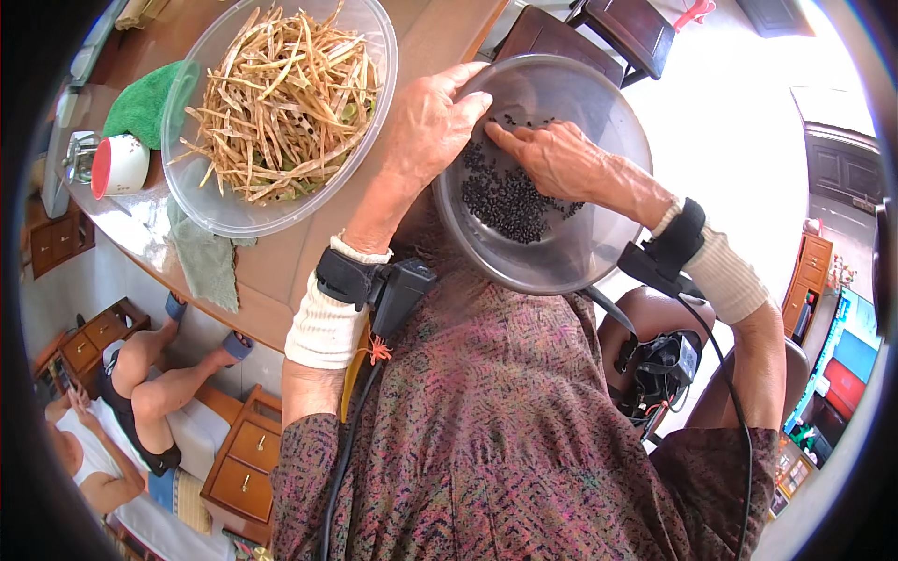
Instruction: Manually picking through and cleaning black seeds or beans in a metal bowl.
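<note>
A translucent grey plastic bowl [596, 238] rests at my lap, tilted slightly. Small black beans [508, 203] lie in a loose heap on its bottom, with a few scattered near the upper wall. My left hand [438, 116] grips the bowl's left rim, thumb on the inner side. Inside the bowl, my right hand [561, 158] is over the beans, its index finger extended toward the left wall. Its other fingers are curled, and whatever may lie under them is hidden. To the left, a large clear plastic tub [280, 228] holds a pile of dry bean pods [287, 105].
On the wooden table [428, 35] are a green cloth [140, 105], a white container with a red lid [123, 167] and a grey-green rag [203, 263]. Dark wooden stools [558, 42] stand beyond the bowl. A seated person [119, 421] is at lower left. Cables run along both my arms.
</note>
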A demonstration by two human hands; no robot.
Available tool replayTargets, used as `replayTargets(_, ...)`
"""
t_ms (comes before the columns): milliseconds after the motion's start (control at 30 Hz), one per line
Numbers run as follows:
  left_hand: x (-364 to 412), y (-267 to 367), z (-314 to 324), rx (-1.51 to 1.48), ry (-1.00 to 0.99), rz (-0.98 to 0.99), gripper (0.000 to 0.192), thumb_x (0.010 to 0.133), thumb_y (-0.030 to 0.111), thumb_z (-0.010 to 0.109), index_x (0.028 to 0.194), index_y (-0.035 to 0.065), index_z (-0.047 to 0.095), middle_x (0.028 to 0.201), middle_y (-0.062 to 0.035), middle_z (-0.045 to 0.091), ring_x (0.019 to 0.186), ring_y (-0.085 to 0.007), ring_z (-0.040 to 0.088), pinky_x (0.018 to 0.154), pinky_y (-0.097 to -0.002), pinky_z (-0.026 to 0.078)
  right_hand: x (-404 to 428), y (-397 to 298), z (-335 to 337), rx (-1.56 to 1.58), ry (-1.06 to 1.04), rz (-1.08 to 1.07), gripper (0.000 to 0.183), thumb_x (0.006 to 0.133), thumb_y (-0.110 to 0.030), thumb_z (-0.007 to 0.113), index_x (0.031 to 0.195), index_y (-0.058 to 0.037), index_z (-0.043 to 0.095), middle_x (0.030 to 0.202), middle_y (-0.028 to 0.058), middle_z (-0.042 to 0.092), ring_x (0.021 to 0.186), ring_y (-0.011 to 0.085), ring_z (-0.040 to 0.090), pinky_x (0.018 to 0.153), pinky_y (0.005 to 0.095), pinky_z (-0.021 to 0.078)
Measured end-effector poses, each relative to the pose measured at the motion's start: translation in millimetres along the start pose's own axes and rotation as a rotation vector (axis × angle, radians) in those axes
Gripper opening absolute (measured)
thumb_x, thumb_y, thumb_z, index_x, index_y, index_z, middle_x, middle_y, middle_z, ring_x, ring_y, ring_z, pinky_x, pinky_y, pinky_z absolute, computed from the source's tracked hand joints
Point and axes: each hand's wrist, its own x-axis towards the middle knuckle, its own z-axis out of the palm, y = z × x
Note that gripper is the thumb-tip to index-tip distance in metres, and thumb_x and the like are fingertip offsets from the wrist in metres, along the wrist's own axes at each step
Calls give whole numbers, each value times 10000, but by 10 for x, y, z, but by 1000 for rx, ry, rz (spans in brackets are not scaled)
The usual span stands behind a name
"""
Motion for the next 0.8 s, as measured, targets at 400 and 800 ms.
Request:
replayTargets(400,29,30,50,-40,-26,-21,350,876,45,582,1216,-36,569,1051,-69,661,905,-90,598,824,-225,475,199,300,197,413,425,119,128,788,-99,587,886,-23,618,770,200,639,783,383,630,698,471,495)
replayTargets(800,34,31,9,-33,-22,-38,353,880,48,576,1220,-44,560,1054,-78,657,906,-99,597,826,-235,479,320,195,239,134,403,16,101,787,-106,589,818,-24,539,709,141,638,692,334,642,573,435,501)
